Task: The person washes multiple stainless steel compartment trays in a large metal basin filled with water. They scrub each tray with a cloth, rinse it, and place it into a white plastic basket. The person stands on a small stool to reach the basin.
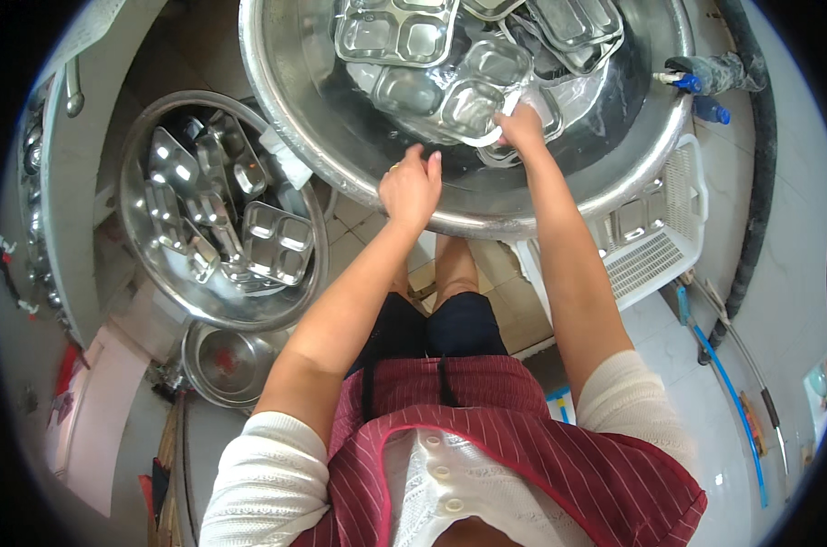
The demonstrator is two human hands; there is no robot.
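Observation:
A big stainless-steel basin (345, 171) of water stands before me, with several steel compartment trays in it. My right hand (524, 128) grips the near corner of one compartment tray (471, 108), which lies tilted at the water's surface. Over the basin's near rim is my left hand (411, 184), fingers apart and holding nothing. Another compartment tray (396, 31) lies at the far left of the water, and more stacked trays (581, 31) sit at the far right. Beneath the held tray, further tray edges show only in part.
Left of me a smaller steel basin (134, 239) holds several compartment trays, with an empty-looking steel bowl (229, 362) behind it. A white plastic basket (690, 225) with trays stands at right. A dark hose (762, 171) and blue-handled pole (728, 390) run along the right.

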